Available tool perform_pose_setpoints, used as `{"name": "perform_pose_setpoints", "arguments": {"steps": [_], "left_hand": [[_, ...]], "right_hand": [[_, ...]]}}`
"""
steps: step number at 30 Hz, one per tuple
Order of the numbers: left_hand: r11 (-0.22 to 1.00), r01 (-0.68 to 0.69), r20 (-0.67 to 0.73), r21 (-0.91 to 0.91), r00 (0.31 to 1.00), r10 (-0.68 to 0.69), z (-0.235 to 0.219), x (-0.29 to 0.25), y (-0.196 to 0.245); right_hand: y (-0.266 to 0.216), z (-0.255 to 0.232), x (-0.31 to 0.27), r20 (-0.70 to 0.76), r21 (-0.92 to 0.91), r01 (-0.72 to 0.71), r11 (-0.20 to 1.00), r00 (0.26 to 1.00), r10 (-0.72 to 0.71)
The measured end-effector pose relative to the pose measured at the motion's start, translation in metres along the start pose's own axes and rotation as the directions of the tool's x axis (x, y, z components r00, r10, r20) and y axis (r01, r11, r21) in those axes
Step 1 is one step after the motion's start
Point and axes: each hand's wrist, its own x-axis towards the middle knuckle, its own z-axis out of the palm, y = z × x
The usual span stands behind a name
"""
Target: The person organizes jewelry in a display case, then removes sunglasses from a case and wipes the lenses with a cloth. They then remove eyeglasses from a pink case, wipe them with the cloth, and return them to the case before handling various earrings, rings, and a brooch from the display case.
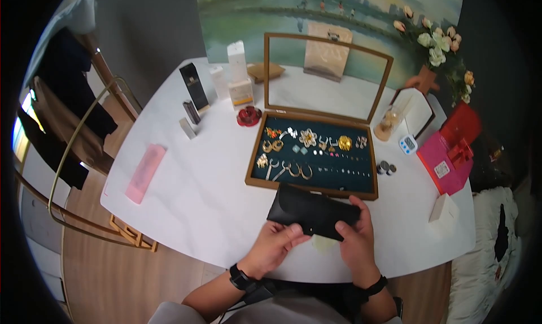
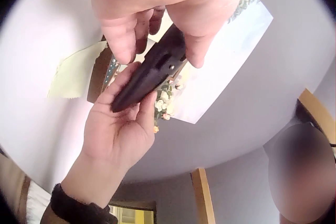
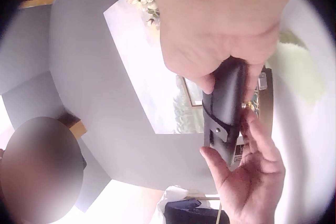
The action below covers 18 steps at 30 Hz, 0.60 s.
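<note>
A black glasses case with a snap strap is held in both hands over the front of the table, close before the jewelry box. My left hand holds its left end, the thumb at the lower edge. At the other end my right hand grips it, thumb on the near face and fingers behind. Closed up, the case shows its strap and small stud in both wrist views. Beyond it stands a wooden jewelry box, its glass lid raised, with earrings and brooches on dark green lining.
A pale green cloth lies under the hands. A pink pouch is on the left, with cosmetic boxes behind. To the right are a timer, a pink gift bag and a small white box.
</note>
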Motion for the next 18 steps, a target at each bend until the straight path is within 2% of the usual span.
{"name": "perform_pose_setpoints", "arguments": {"steps": [2, 4, 6, 7, 8, 10, 11, 12, 14, 15, 17, 18], "left_hand": [[0.999, -0.043, -0.007, 0.012, 0.999, 0.043, 0.014, 0.000, 0.000], [0.997, -0.048, -0.152, 0.053, 0.987, 0.056, 0.023, 0.000, 0.007], [0.997, -0.053, -0.140, 0.053, 0.988, 0.060, 0.014, 0.000, 0.013], [0.998, -0.040, -0.134, 0.045, 0.990, 0.046, 0.009, 0.000, 0.017], [0.997, -0.054, -0.139, 0.053, 0.988, 0.061, 0.004, 0.000, 0.023], [0.987, -0.160, -0.238, 0.005, 0.958, 0.156, -0.008, -0.002, 0.039], [0.978, -0.207, -0.278, 0.007, 0.939, 0.200, -0.015, -0.005, 0.055], [0.961, -0.270, -0.325, 0.057, 0.905, 0.274, -0.026, -0.006, 0.071], [0.918, -0.374, -0.438, 0.129, 0.809, 0.391, -0.052, -0.004, 0.103], [0.900, -0.403, -0.500, 0.167, 0.752, 0.430, -0.060, -0.002, 0.119], [0.899, -0.399, -0.576, 0.183, 0.697, 0.427, -0.096, 0.003, 0.139], [0.905, -0.389, -0.617, 0.173, 0.674, 0.407, -0.114, 0.008, 0.145]], "right_hand": [[0.001, 0.009, 0.000, -0.008, 0.105, -0.088, 0.990, 0.996, 0.090], [0.007, 0.011, 0.003, 0.006, 0.055, -0.061, 0.997, 0.998, 0.061], [0.010, 0.006, 0.005, 0.092, 0.021, -0.069, 0.997, 0.994, 0.066], [0.007, 0.003, 0.006, 0.135, -0.076, -0.097, 0.992, 0.985, 0.107], [0.003, 0.000, 0.007, 0.151, -0.071, -0.095, 0.993, 0.983, 0.105], [-0.004, -0.008, 0.008, 0.156, -0.186, -0.068, 0.980, 0.983, 0.098], [-0.006, -0.015, 0.010, 0.132, -0.256, 0.023, 0.966, 0.991, 0.011], [-0.012, -0.025, 0.013, 0.141, -0.254, 0.019, 0.967, 0.990, 0.018], [-0.027, -0.046, 0.015, 0.046, -0.444, 0.031, 0.895, 0.999, -0.012], [-0.032, -0.050, 0.014, 0.051, -0.446, 0.029, 0.894, 0.999, -0.007], [-0.039, -0.055, 0.015, -0.101, -0.489, 0.034, 0.871, 0.990, -0.096], [-0.039, -0.063, 0.017, -0.093, -0.489, 0.035, 0.872, 0.991, -0.091]]}}
